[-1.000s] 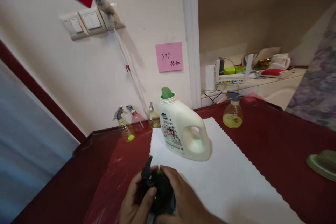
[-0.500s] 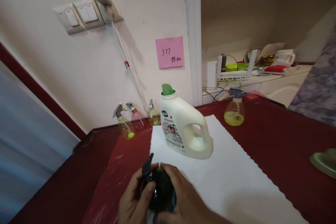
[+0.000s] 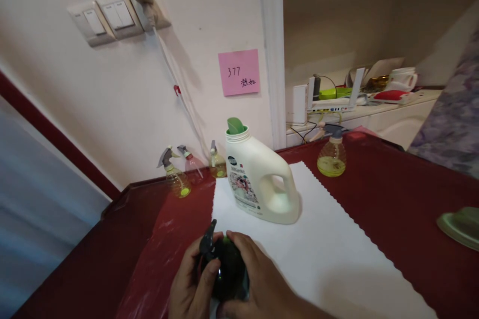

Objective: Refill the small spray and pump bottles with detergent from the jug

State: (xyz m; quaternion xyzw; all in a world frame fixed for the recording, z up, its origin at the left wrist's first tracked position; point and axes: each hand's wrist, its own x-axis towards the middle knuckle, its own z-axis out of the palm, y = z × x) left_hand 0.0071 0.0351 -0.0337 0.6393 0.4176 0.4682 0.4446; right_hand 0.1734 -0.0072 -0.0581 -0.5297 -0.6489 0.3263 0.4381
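Low in the view I hold a dark round bottle (image 3: 228, 271) with a slim dark nozzle or lever (image 3: 207, 240) pointing up. Its shape suggests a small spray bottle, but my fingers hide much of it. My left hand (image 3: 192, 279) wraps its left side, thumb across the front by the nozzle. Around its right side curls my right hand (image 3: 258, 274). Just beyond stands a cream detergent jug (image 3: 258, 177), upright and uncapped, with a green spout (image 3: 235, 126) in its neck. Beneath lies a white sheet (image 3: 322, 229) with a scalloped edge.
Spray bottles stand by the wall: one yellowish (image 3: 178, 182), one pink (image 3: 193, 167), one small yellow (image 3: 218, 164). Another spray bottle (image 3: 331, 162) with yellow liquid is at right. A pale green object (image 3: 460, 227) lies at the right edge. A router (image 3: 333, 104) sits on the shelf.
The whole view has shifted slightly, so the things appear a little further left. Both hands stay around the dark bottle with almost the same hold.
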